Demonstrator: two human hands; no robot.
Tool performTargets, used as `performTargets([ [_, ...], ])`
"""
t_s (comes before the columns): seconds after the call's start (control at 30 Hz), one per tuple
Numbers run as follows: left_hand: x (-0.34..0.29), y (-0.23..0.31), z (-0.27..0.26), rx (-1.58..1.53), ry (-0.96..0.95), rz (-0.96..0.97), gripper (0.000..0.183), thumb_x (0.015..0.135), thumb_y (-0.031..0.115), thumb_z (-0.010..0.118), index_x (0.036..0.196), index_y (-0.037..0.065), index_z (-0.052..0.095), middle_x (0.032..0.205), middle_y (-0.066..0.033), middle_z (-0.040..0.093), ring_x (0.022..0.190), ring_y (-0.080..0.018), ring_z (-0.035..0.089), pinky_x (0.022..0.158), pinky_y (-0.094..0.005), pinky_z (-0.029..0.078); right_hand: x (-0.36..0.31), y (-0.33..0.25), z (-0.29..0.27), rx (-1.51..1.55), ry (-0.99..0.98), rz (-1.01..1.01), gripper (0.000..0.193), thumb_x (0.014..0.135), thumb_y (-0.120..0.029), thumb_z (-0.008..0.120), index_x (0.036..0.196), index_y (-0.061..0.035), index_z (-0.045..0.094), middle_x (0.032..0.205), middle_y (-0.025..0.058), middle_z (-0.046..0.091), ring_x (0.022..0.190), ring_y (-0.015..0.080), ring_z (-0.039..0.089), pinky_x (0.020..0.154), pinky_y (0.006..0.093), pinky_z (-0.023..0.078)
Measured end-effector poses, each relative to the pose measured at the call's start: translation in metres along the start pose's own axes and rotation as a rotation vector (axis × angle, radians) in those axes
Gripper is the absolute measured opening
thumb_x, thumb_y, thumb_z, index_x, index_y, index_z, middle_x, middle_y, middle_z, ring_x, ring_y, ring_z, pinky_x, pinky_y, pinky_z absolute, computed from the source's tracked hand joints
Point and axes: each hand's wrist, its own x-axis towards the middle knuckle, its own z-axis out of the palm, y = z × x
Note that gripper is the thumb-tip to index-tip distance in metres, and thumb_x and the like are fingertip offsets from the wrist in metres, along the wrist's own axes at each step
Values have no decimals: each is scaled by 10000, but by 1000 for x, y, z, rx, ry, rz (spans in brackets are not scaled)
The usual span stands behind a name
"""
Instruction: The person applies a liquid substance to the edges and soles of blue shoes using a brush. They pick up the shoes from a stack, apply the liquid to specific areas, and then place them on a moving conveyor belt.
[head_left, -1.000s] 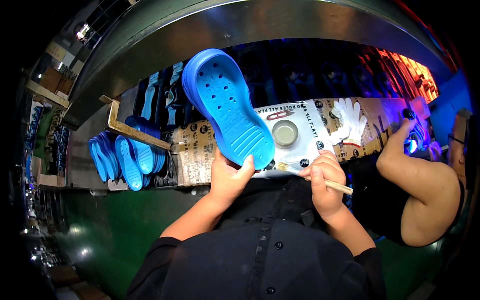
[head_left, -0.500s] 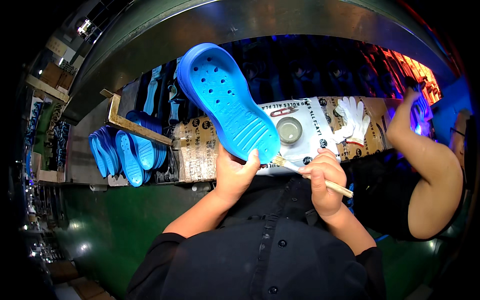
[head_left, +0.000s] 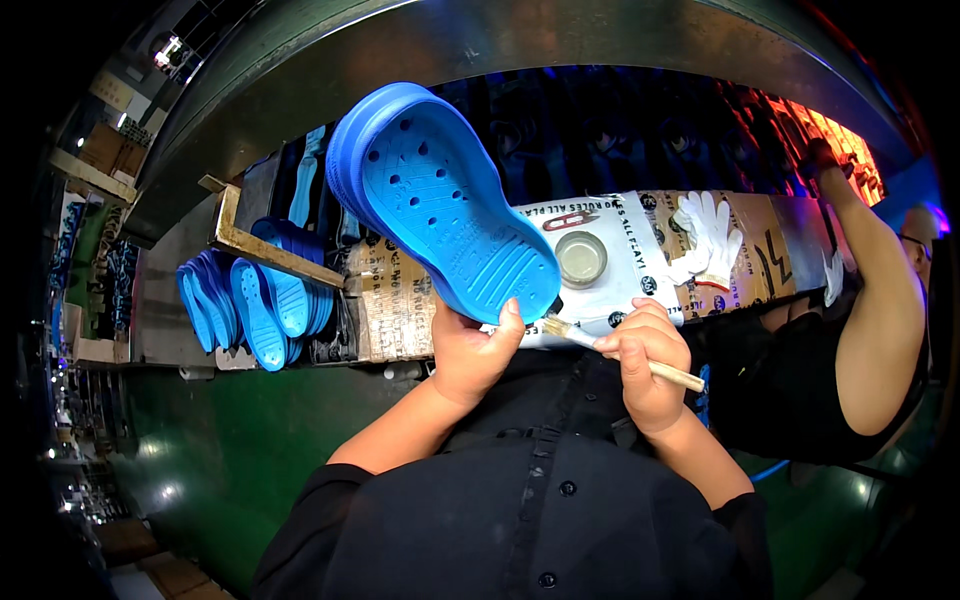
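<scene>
A blue shoe sole (head_left: 440, 190) with raised side walls, several small holes at its wide end and ridges at its narrow end is tilted up before me. My left hand (head_left: 470, 350) grips its narrow end, the thumb on the inner face and the fingers behind, out of sight. In my right hand (head_left: 648, 365) is a paintbrush (head_left: 660, 372) with a pale wooden handle. Its bristles are at the outer edge of the sole's narrow end. Beyond the brush, a round bowl (head_left: 581, 259) of pale liquid stands on a white printed sheet (head_left: 625, 235).
Stacked blue soles (head_left: 262, 315) lie at the left, near an L-shaped metal bar (head_left: 270, 262). White gloves (head_left: 712, 240) rest on cardboard (head_left: 755, 270) right of the bowl. Dark shoe parts line the far side under a metal hood (head_left: 440, 45). A co-worker's arm (head_left: 875, 290) reaches in at right.
The sole has tipped slightly, its wide end swinging left, and the brush stays by its narrow end. The co-worker's arm has moved to the right and farther up.
</scene>
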Motion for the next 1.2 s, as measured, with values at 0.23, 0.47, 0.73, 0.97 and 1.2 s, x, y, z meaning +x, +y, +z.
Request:
performTargets([
  [0.23, -2, 0, 0, 6, -6, -2, 428, 772, 31, 633, 1144, -3, 423, 1023, -111, 572, 904, -174, 585, 817, -300, 465, 0, 0, 2, 75, 68, 54, 233, 875, -146, 517, 693, -56, 632, 626, 25, 594, 617, 170, 537, 855, 371, 377],
  [0.47, -2, 0, 1, -6, -11, -20, 429, 776, 25, 627, 1149, -5, 418, 1031, -111, 568, 908, -172, 584, 819, -297, 465, -4, 1, -4, 67, 50, 64, 224, 875, -138, 522, 706, -53, 641, 623, 31, 588, 620, 178, 537, 853, 376, 379],
  [0.73, 2, 1, 0, -51, -15, -111, 424, 787, 24, 613, 1159, -4, 412, 1037, -111, 562, 918, -176, 577, 836, -308, 459, 0, 2, -6, -3, 95, 48, 241, 868, -99, 488, 665, -52, 607, 613, 42, 578, 589, 185, 523, 846, 380, 388],
  [0.97, 2, 8, -2, -76, -97, -218, 427, 799, 45, 615, 1172, -4, 412, 1039, -120, 570, 919, -174, 585, 820, -305, 475, 6, 0, -8, -39, 45, 11, 215, 860, -106, 504, 675, -52, 599, 639, 44, 586, 612, 197, 525, 833, 382, 390],
  [1.2, 2, 8, -7, -37, -90, -160, 411, 803, 37, 610, 1163, -9, 418, 1029, -122, 577, 909, -166, 587, 815, -305, 481, 2, -3, -19, -137, 75, 1, 204, 853, -86, 502, 678, -57, 602, 636, 38, 580, 614, 206, 521, 834, 383, 390],
])
